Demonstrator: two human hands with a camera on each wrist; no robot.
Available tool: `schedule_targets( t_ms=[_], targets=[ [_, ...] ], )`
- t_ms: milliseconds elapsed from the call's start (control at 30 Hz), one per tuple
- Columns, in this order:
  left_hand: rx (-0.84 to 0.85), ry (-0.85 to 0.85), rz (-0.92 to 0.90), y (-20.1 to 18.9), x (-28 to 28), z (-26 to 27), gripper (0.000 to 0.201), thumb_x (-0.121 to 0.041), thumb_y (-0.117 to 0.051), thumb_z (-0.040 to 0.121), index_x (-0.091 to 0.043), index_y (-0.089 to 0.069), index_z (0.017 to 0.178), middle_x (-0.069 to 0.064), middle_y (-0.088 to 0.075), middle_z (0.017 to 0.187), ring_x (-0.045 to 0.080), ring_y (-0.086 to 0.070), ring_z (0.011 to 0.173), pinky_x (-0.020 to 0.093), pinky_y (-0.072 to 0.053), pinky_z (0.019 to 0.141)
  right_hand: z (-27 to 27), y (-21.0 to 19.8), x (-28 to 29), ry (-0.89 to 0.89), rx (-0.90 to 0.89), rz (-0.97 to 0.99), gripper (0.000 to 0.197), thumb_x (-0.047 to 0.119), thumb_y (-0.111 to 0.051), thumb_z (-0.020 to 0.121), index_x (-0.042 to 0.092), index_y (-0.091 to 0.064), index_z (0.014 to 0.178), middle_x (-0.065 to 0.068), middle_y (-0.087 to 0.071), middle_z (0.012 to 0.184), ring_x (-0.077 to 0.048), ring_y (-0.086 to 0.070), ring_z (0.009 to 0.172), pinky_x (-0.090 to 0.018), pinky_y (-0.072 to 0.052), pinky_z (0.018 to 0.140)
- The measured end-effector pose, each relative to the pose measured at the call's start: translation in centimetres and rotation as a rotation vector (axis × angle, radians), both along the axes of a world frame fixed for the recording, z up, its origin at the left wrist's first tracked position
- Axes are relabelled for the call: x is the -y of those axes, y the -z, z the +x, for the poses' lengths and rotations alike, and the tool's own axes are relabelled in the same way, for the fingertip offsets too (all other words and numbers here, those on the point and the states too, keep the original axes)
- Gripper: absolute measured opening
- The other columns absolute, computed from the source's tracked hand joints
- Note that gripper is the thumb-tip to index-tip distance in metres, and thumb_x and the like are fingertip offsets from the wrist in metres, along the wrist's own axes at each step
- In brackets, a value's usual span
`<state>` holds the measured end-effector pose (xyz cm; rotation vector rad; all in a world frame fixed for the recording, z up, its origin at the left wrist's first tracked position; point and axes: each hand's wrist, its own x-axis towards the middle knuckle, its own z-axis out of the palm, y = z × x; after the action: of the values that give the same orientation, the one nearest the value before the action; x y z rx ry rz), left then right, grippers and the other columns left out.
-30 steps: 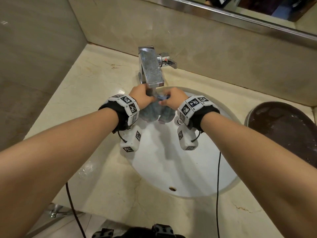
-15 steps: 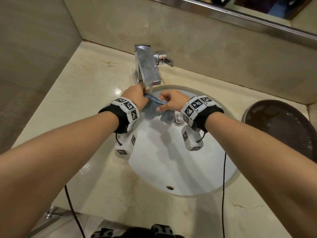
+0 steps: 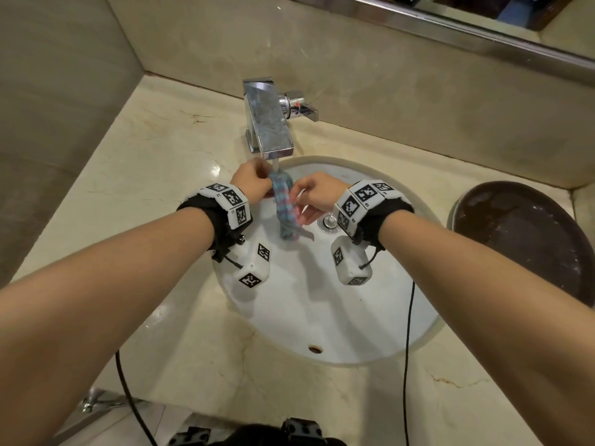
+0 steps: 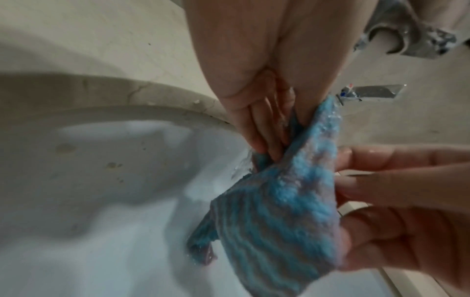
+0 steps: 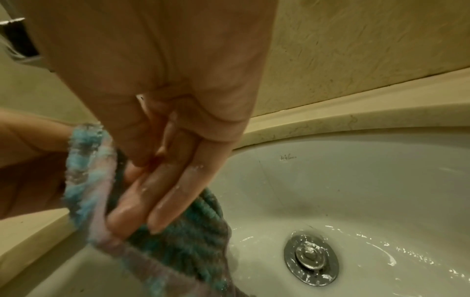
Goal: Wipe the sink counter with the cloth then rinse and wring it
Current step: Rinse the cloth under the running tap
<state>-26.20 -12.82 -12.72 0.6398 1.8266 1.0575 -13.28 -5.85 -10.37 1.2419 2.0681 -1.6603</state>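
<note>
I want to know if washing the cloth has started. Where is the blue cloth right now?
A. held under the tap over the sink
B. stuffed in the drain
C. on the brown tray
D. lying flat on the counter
A: both hands, the left hand and the right hand, hold the cloth just below the tap, hanging over the white sink.

Both forearms stretched forward, wrists close together; left hand (image 3: pixel 252 180) pinching the cloth (image 3: pixel 285 204) up top, right hand (image 3: pixel 317 196) gripping it with wet, mostly straight fingers (image 5: pixel 142 203).
</note>
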Motion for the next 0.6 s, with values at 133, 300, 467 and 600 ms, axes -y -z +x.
schedule_targets(
  t_ms=[133,300,467,600],
  targets=[
    [0.064,0.063,0.082,-0.6,0.1,0.1,0.033,0.007,-0.055,0.087,-0.002,-0.05,0.118,0.013,-0.057,0.104,0.027,-0.059,0.097,0.035,-0.054,0.084,-0.7,0.7,-1.0,0.115,0.025,0.294,0.026,-0.002,-0.039,0.09,0.015,-0.049,0.074,-0.019,-0.068,0.087,-0.032,-0.07,0.073,-0.036,-0.055,0.064],
    [0.096,0.15,0.106,-1.4,0.5,-0.1,0.025,0.004,-0.054,0.089,-0.009,-0.052,0.11,-0.004,-0.059,0.089,0.01,-0.058,0.08,0.024,-0.052,0.071,-1.1,0.8,-1.6,0.043,-0.054,0.373,0.04,-0.005,-0.049,0.089,0.011,-0.054,0.125,-0.009,-0.06,0.121,-0.022,-0.058,0.103,-0.029,-0.048,0.088],
    [0.154,0.259,0.05,-1.0,1.3,-1.1,0.026,0.002,-0.053,0.09,-0.023,-0.055,0.083,-0.002,-0.06,0.089,0.012,-0.058,0.083,0.026,-0.052,0.073,-1.8,0.8,-1.1,-0.124,0.022,0.279,0.029,0.0,-0.053,0.088,0.013,-0.065,0.111,-0.011,-0.067,0.105,-0.024,-0.061,0.099,-0.032,-0.049,0.091],
    [0.169,0.186,-0.019,-0.8,1.5,-1.3,0.037,0.009,-0.043,0.089,-0.025,-0.054,0.078,-0.005,-0.06,0.085,0.008,-0.056,0.072,0.015,-0.047,0.054,-1.6,0.1,-1.5,-0.078,0.07,0.218,0.014,0.006,-0.056,0.087,0.01,-0.068,0.092,-0.007,-0.058,0.084,-0.018,-0.052,0.079,-0.025,-0.04,0.069]
  ],
)
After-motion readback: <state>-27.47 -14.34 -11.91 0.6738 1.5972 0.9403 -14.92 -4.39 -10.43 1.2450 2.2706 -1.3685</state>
